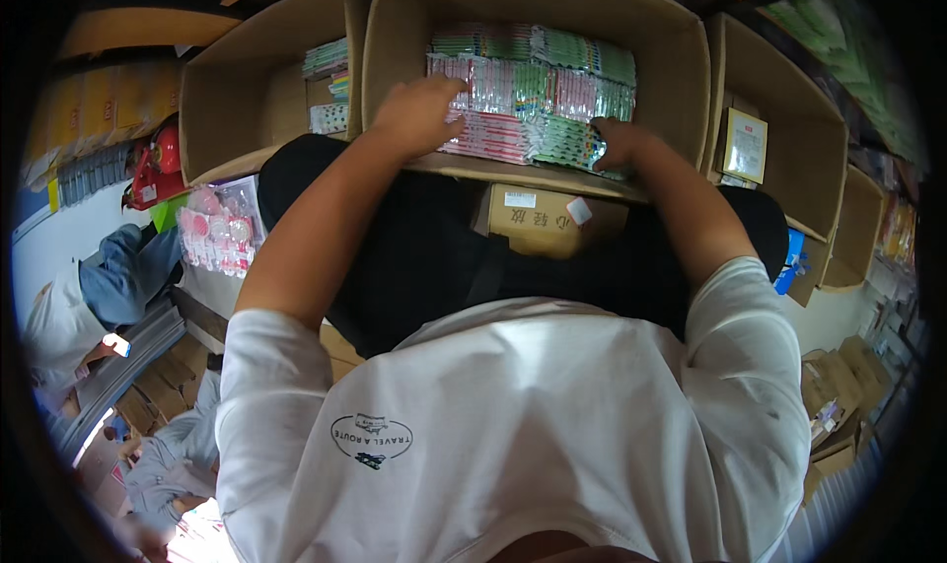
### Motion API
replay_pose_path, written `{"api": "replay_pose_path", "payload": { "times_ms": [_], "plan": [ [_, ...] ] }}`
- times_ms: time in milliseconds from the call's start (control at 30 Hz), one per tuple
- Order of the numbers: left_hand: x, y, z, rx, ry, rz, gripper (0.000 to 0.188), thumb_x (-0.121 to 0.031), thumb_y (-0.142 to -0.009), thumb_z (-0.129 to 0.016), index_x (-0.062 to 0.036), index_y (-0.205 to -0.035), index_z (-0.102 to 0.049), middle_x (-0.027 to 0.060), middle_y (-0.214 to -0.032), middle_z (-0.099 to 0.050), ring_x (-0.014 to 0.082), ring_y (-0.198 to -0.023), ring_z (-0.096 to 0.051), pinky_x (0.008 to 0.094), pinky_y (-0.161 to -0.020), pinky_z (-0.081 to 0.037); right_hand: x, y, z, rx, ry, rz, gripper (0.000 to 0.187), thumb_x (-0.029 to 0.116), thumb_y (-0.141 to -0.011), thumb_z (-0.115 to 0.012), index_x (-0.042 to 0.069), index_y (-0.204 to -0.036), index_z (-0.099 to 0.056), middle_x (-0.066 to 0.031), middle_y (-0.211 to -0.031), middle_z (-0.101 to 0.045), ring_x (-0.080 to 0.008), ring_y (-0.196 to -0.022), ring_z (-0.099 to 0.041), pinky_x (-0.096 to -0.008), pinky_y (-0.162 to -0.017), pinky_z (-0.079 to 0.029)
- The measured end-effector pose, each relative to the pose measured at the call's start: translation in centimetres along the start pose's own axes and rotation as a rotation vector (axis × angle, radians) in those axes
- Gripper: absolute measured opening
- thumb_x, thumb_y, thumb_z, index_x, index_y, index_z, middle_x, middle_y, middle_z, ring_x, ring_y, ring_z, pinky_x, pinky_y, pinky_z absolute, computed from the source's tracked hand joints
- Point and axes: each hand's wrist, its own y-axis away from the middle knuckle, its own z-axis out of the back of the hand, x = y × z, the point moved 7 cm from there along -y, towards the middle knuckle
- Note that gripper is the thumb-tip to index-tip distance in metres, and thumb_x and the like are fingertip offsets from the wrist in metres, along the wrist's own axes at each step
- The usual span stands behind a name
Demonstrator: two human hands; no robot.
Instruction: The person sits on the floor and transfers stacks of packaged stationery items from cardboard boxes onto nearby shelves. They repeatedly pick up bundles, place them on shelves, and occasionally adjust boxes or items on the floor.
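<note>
A large open cardboard box [538, 6] stands in front of me, holding stacked rows of thin plastic-wrapped packets. Pink-and-white packets [483, 134] fill the front row's left part, with green packets [560, 141] to their right. More packets [582, 52] lie in rows behind. My left hand [422, 114] rests at the left end of the rows, fingers apart and against the pink packets. At the right end of the front row, my right hand [619, 144] touches the green packets; its fingers look parted, partly in shadow.
Open cardboard boxes flank mine: a left one [232, 109] with a few packets, a right one [804, 134] with a yellow-edged package [747, 146]. A closed carton [533, 218] sits below. Pink blister packs [219, 228] hang at left; other people [118, 277] are at lower left.
</note>
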Motion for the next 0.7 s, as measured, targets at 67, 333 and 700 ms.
{"api": "replay_pose_path", "payload": {
  "times_ms": [67, 333, 700],
  "plan": [
    [-0.2, -3.1, -4.7, 0.203, -0.059, -0.012, 0.066, -0.030, -0.083, -0.075, -0.0108, -0.141, -0.049, 0.0168, -0.137, -0.053, 0.0338, -0.126, -0.054, 0.0490, -0.106, -0.044, 1.3, 1.1, -0.8, -0.033, 0.115, -0.002, 0.117, 0.043, -0.069, -0.087, 0.013, -0.158, -0.019, -0.0193, -0.160, -0.028, -0.0391, -0.144, -0.037, -0.0545, -0.110, -0.043],
    [2.5, -9.9, -18.3, 0.455, -0.247, -0.083, 0.119, -0.037, -0.070, -0.089, -0.0128, -0.159, -0.014, 0.0136, -0.155, -0.033, 0.0306, -0.143, -0.034, 0.0517, -0.110, -0.035, 3.0, -2.4, -2.7, -0.095, 0.433, -0.107, 0.113, 0.047, -0.089, -0.068, 0.012, -0.161, 0.012, -0.0094, -0.169, -0.009, -0.0330, -0.151, -0.023, -0.0594, -0.114, -0.031],
    [2.9, -12.0, -20.6, 0.240, -0.399, -0.085, 0.088, -0.022, -0.091, -0.063, -0.0144, -0.161, -0.009, 0.0135, -0.154, -0.034, 0.0342, -0.139, -0.038, 0.0704, -0.107, -0.030, 2.6, -4.6, -2.0, -0.233, 0.248, -0.190, 0.090, 0.021, -0.095, -0.058, 0.020, -0.162, 0.002, -0.0132, -0.158, -0.027, -0.0323, -0.140, -0.037, -0.0523, -0.100, -0.047]
  ]
}}
